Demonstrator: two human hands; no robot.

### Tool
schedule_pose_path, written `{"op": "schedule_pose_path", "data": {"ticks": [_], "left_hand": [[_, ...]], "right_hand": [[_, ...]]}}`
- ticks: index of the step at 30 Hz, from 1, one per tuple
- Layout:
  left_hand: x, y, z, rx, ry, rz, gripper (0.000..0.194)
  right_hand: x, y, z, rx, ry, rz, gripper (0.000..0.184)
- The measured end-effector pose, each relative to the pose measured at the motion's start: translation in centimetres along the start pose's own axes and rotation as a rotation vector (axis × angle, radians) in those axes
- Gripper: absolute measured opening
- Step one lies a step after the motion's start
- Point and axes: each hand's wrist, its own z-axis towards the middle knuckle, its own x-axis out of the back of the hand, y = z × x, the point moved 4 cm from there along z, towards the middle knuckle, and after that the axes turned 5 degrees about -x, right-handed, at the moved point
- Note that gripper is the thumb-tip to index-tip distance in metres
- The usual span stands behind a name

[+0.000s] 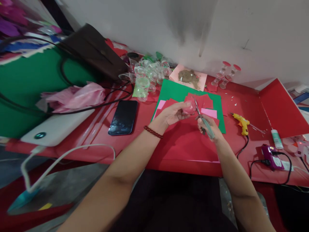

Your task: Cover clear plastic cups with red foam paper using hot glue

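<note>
My left hand [174, 113] is closed on a small clear plastic cup [189, 107], which looks red against the paper around it. In my right hand [210, 126] is a pair of scissors [207, 125] with grey-green handles, the fingers wrapped round them. The blades point away from me and lie right beside the cup's edge; whether they touch it I cannot tell. Under both hands are red paper pieces [206, 100] and a pink piece [209, 113], lying on a green sheet [172, 88] and a large red sheet [183, 145].
Left of the hands lie a black phone [123, 117], a white power bank [58, 127] and pink tissue [72, 96]. Clear plastic cups [145, 75] cluster behind. To the right are a yellow glue gun [242, 123], a glue bottle [276, 139] and a purple power adapter [272, 157] with cables.
</note>
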Motion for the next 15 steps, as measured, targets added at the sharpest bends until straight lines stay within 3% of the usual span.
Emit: {"op": "schedule_pose_path", "data": {"ticks": [15], "left_hand": [[0.48, -0.17, 0.56, -0.01, -0.012, 0.053, 0.029]], "right_hand": [[-0.01, 0.59, 0.39, -0.026, -0.007, 0.034, 0.065]]}}
